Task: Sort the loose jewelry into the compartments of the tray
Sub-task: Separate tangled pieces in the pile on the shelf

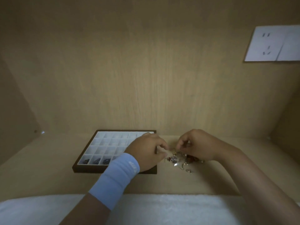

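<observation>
Past a white cloth (162, 208), three compartments of the tray (90, 169) beside the left hand (146, 151) are seen filled, while most jewelry (180, 157) is left piled between it and the right hand (199, 143), both curled, grips indiscernible.

left hand (146, 151), right hand (198, 145) pinch at jewelry (179, 158)

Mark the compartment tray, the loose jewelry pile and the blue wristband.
Dark-framed square tray with white compartments (87, 169): head view, front frame edge.
Pile of loose metal jewelry (180, 158): head view, pile centre.
Light blue fabric wristband (116, 177): head view, band middle.
</observation>
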Motion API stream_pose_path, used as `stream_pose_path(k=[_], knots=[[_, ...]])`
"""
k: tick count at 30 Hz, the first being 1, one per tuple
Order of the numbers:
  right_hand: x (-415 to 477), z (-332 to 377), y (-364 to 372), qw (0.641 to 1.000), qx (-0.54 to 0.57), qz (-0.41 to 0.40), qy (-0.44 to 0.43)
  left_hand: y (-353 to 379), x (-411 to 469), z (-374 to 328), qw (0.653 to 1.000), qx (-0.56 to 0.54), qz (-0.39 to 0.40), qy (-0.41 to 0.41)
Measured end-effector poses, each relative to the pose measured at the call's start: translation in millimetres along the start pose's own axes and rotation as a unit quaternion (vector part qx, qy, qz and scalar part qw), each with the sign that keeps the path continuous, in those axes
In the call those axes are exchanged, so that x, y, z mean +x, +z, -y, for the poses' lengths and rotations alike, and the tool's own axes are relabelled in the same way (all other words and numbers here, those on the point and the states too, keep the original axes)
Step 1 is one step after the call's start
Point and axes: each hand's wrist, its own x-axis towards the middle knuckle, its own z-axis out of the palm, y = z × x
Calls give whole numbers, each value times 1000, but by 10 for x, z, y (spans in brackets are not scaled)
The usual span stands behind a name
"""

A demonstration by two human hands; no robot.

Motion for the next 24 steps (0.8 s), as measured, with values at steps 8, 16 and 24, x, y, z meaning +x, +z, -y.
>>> stream_pose_path(k=[8, 16, 24], knots=[[-18, -312, -49, 999, -7, 27, 41, 361, 344, -188, 994, 86, 67, -26], [18, -448, -16, 997, 67, 20, 34, 490, 438, -272, 999, 47, -8, -8], [2, -484, -44, 994, 99, 26, 32, 644, 433, -377, 999, 30, -19, 1]])
